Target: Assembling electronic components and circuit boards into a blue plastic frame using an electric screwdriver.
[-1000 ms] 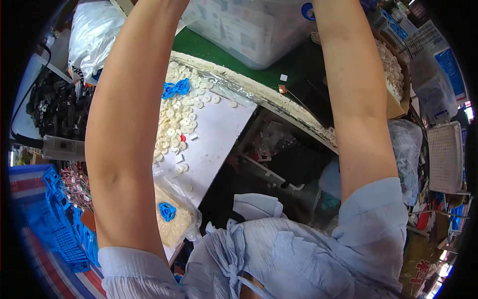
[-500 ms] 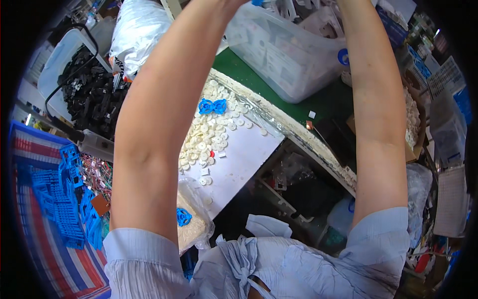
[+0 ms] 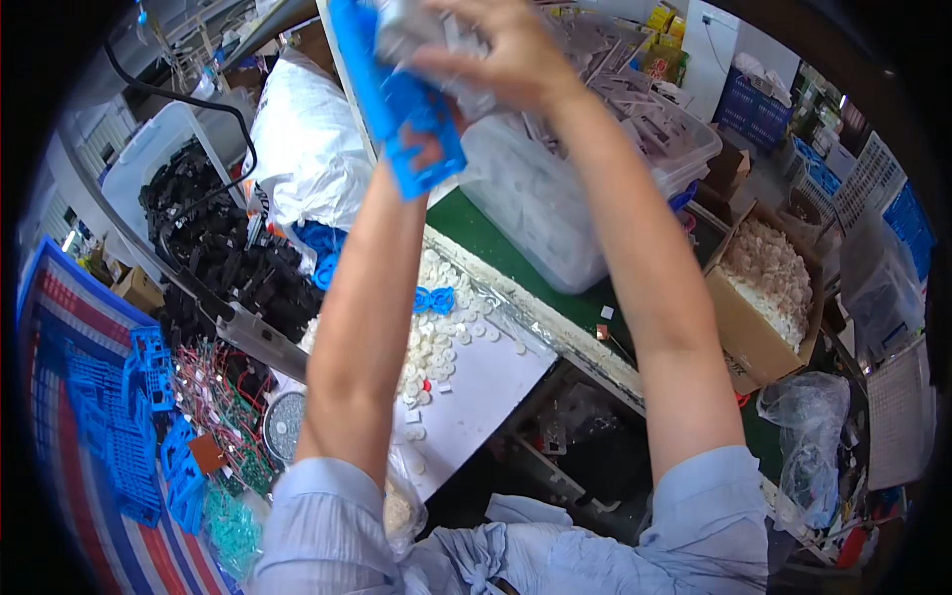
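Observation:
Up at the top of the view, my left hand (image 3: pixel 422 151) is closed round a long blue plastic frame with cut-outs (image 3: pixel 382 84), which hides most of its fingers. Beside it, my right hand (image 3: pixel 516 55) has thumb and fingers on a grey-white piece (image 3: pixel 402 32) against the frame's upper part; motion blurs its shape. Under the hands stands a clear plastic bin (image 3: pixel 535 213) full of white parts. Small cream-white discs (image 3: pixel 436 352) lie in a heap on a white board (image 3: pixel 496 397), with blue ring-shaped parts (image 3: pixel 433 299) on top.
Black parts (image 3: pixel 213 268) fill a tub at left, near a white sack (image 3: pixel 307 149). A striped bag (image 3: pixel 74 397) holds blue frames and wires. At right stand a cardboard box of pale pieces (image 3: pixel 764 357) and a clear plastic bag (image 3: pixel 808 436). A painted ledge (image 3: pixel 535 332) crosses the middle.
Both hands have come down into view with the blue frame and the grey-white piece. The view has shifted, showing more of the bin and the cardboard box.

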A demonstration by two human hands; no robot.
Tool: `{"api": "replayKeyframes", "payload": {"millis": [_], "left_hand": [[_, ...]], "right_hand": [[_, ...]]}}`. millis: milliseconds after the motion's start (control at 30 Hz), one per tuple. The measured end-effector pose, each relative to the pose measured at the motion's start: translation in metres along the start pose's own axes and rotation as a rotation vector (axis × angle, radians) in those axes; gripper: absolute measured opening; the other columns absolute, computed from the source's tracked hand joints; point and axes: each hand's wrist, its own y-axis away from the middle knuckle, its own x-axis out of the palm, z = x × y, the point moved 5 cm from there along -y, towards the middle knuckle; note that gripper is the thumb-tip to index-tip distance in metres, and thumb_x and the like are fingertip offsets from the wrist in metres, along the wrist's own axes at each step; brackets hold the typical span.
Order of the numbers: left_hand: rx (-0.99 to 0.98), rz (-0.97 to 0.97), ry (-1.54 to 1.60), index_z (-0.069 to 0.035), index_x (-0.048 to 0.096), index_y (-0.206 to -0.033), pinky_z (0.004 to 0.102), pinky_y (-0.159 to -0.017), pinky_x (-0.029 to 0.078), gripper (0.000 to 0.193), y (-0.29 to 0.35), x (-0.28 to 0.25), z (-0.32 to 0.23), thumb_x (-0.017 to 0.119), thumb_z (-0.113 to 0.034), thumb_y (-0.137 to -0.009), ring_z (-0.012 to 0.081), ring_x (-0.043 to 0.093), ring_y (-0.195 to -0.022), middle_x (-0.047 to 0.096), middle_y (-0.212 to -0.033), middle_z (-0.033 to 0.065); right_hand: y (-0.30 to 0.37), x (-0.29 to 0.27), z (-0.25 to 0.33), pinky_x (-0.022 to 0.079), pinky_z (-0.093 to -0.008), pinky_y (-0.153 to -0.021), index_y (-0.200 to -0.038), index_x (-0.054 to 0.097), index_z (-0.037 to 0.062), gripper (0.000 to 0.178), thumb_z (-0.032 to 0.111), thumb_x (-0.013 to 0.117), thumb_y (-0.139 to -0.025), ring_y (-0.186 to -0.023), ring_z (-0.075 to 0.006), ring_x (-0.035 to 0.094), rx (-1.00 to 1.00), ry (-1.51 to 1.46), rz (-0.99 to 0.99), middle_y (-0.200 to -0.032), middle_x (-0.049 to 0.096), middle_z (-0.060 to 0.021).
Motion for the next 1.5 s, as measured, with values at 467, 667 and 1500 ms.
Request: {"api": "replayKeyframes", "payload": {"millis": [467,667,1500], "left_hand": [[0.253,-0.4,-0.106,-0.008,0.065,-0.116,0.0391,-0.079,0.055,0.039,0.082,-0.066,-0.028,0.05,-0.043,-0.104,0.0212,0.067,-0.089,0.068,-0.097,0.0068],[0.33,-0.383,-0.273,-0.009,0.065,-0.118,0.0361,-0.077,0.055,0.041,0.13,-0.053,-0.087,0.05,-0.044,-0.104,0.019,0.066,-0.089,0.067,-0.098,0.0059],[-0.321,0.196,-1.813,0.004,0.063,-0.126,0.0449,-0.098,0.047,0.051,0.161,-0.141,0.099,0.053,-0.039,-0.102,0.0395,0.066,-0.107,0.068,-0.119,0.0266]], "right_hand": [[0.009,0.073,0.071,0.029,-0.0785,-0.101,-0.113,0.074,0.0293,0.053,0.06,0.075,-0.07,-0.148,-0.0475,0.032,-0.289,0.39,0.067,-0.161,0.041,0.0055],[-0.021,0.079,0.111,0.017,-0.0856,-0.106,-0.127,0.066,0.0174,0.062,0.043,0.074,-0.071,-0.148,-0.0597,0.02,-0.374,0.108,-0.097,-0.167,0.032,-0.0086],[0.401,0.134,-0.035,0.037,-0.0396,-0.113,-0.144,0.049,-0.0005,0.051,0.011,0.056,-0.095,-0.138,-0.032,0.044,1.354,-0.459,-0.459,-0.151,0.044,-0.0227]]}}
